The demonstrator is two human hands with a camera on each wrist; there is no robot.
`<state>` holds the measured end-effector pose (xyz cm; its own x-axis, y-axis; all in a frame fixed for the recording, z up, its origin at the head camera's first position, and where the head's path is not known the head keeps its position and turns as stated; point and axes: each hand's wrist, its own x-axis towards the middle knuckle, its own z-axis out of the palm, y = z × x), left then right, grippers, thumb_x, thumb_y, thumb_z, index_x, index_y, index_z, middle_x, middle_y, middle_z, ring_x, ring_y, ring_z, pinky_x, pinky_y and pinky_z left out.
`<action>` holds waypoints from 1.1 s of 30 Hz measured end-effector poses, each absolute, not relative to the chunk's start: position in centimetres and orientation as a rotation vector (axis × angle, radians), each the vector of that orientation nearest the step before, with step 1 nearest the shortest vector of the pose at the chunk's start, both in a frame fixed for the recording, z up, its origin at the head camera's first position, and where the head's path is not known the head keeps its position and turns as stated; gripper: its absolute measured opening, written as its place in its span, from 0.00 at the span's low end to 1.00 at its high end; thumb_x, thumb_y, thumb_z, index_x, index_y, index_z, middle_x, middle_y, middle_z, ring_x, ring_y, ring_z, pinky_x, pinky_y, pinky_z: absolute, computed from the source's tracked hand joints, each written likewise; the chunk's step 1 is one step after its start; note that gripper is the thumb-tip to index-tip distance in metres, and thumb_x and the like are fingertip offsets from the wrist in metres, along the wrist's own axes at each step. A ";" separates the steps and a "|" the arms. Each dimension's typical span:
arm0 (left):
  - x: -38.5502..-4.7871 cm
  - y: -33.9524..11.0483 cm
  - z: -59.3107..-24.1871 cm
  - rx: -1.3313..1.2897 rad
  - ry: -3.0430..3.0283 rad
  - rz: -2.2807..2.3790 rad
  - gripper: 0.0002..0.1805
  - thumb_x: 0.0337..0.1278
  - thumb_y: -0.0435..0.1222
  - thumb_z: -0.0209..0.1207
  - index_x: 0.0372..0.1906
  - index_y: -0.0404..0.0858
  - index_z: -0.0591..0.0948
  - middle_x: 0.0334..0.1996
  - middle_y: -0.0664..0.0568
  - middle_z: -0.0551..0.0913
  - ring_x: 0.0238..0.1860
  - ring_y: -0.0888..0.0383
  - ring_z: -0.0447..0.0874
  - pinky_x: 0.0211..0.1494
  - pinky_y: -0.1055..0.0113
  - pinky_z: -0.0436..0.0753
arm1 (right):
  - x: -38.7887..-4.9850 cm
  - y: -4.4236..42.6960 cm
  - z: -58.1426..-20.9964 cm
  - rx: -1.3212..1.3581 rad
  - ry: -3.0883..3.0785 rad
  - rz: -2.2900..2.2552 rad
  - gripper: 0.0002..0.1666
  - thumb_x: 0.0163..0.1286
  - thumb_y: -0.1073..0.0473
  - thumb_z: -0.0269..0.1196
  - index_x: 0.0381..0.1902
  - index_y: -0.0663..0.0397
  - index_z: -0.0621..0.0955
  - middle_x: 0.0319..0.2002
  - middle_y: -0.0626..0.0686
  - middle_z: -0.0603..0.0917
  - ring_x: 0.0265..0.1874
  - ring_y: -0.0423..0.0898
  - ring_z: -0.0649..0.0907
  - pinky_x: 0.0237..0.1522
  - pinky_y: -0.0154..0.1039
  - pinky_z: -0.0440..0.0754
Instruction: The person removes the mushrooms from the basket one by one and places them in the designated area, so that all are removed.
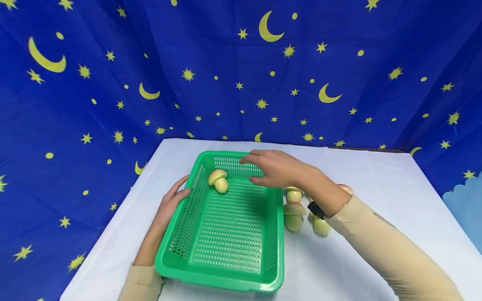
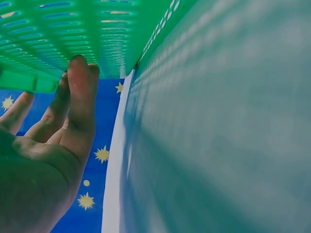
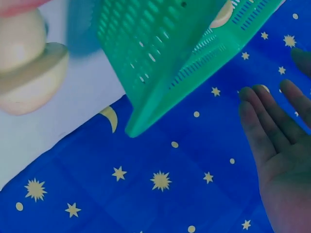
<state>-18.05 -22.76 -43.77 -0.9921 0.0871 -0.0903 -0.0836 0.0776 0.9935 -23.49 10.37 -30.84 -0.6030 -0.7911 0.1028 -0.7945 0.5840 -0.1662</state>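
A green plastic basket [image 1: 222, 284] with slotted walls stands on the white table. Inside, near its far left corner, lies a mushroom [image 1: 218, 180] with a pale stem and pinkish-tan cap. My left hand [image 1: 167, 209] rests against the basket's left outer side; in the left wrist view its fairly straight fingers [image 2: 80, 85] touch the slotted wall. Over the basket's far right corner hovers my right hand [image 1: 276, 168], fingers extended and parted from the thumb. The right wrist view shows this hand [image 3: 286, 150] holding nothing.
Right of the basket, several more mushrooms [image 1: 294, 216] lie on the white table [image 1: 391, 179], partly hidden under my right forearm. A blue cloth [image 1: 233, 50] with yellow moons and stars hangs behind and at both sides. My right wrist wears a black band [image 1: 316, 210].
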 end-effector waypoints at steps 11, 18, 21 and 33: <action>-18.0 -22.7 -43.9 0.007 2.239 2.030 0.29 0.70 0.51 0.52 0.72 0.55 0.63 0.58 0.40 0.75 0.44 0.52 0.82 0.44 0.59 0.83 | -24.5 8.7 -30.5 1.433 -2.784 0.344 0.27 0.66 0.49 0.62 0.62 0.47 0.75 0.56 0.45 0.78 0.53 0.42 0.77 0.55 0.41 0.75; -17.9 -22.8 -43.9 0.003 2.245 2.029 0.29 0.69 0.51 0.52 0.73 0.55 0.63 0.59 0.40 0.73 0.43 0.51 0.82 0.43 0.58 0.83 | -24.8 7.2 -30.3 1.454 -2.780 0.347 0.27 0.66 0.50 0.62 0.62 0.48 0.76 0.57 0.46 0.78 0.55 0.41 0.76 0.56 0.39 0.74; -18.0 -22.7 -43.9 0.005 2.232 2.037 0.30 0.70 0.51 0.51 0.73 0.54 0.63 0.58 0.38 0.74 0.43 0.50 0.82 0.43 0.58 0.83 | -25.1 6.9 -30.1 1.455 -2.795 0.349 0.27 0.66 0.49 0.62 0.63 0.48 0.75 0.58 0.45 0.77 0.55 0.41 0.76 0.56 0.38 0.73; -18.3 -22.7 -43.8 -0.048 2.232 2.019 0.29 0.69 0.51 0.52 0.72 0.55 0.63 0.55 0.39 0.76 0.44 0.53 0.82 0.44 0.60 0.82 | -26.2 5.6 -29.9 1.398 -2.887 0.401 0.27 0.66 0.49 0.62 0.63 0.42 0.75 0.59 0.44 0.77 0.50 0.39 0.78 0.50 0.37 0.76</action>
<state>-18.33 -22.74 -43.81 -0.9909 0.0644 -0.1183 -0.1112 0.1037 0.9884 -26.25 5.59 -29.86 -0.6226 -0.7822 0.0254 -0.7595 0.5961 -0.2605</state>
